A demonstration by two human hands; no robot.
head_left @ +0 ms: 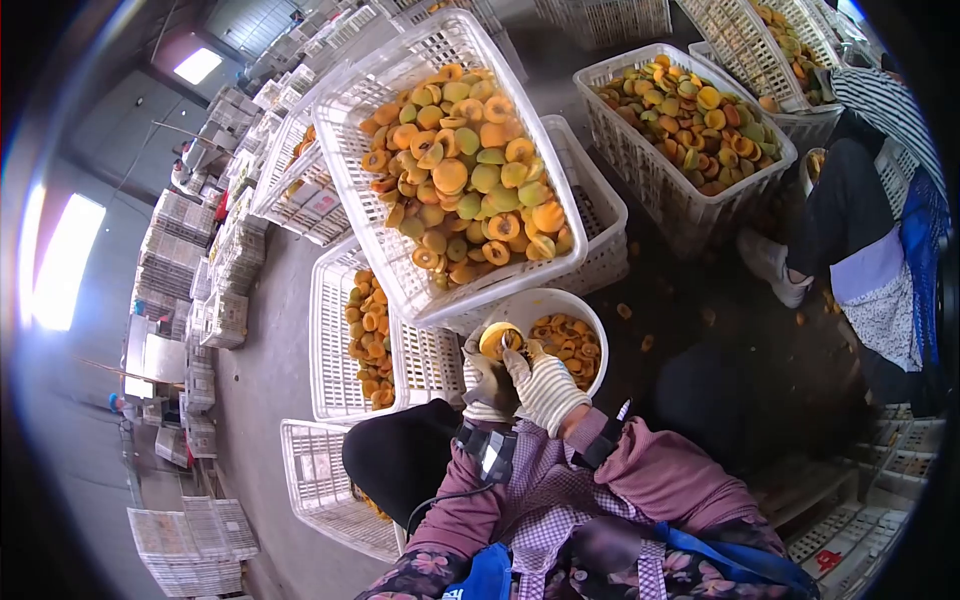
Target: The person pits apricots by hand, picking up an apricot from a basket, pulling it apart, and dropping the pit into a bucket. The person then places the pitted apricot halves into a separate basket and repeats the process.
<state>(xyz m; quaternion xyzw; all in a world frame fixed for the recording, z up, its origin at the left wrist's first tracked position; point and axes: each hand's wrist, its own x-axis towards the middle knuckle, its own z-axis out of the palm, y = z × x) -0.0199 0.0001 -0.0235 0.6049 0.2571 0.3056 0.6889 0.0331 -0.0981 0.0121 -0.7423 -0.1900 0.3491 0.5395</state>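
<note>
holding a round orange-yellow fruit piece (pixel 499 340) in the grey-and-cream gloved left hand (pixel 487 381), at the rim of a round white plastic bucket (pixel 601 345); touching it with the fingers of the cream striped-knit gloved right hand (pixel 547 386), cannot tell whether gripping anything; could slip if squeezed on moist flesh, or bruise under hard fingertips; soft, curved and hollowed, against ribbed knit and stiff, smooth plastic.

One bucket (pixel 603 340) and two hands (pixel 552 390) are at centre, one person (pixel 868 195) at right, two windows (pixel 66 262) at left. Crates (pixel 335 120) and fruit (pixel 500 342) are too many to count.
</note>
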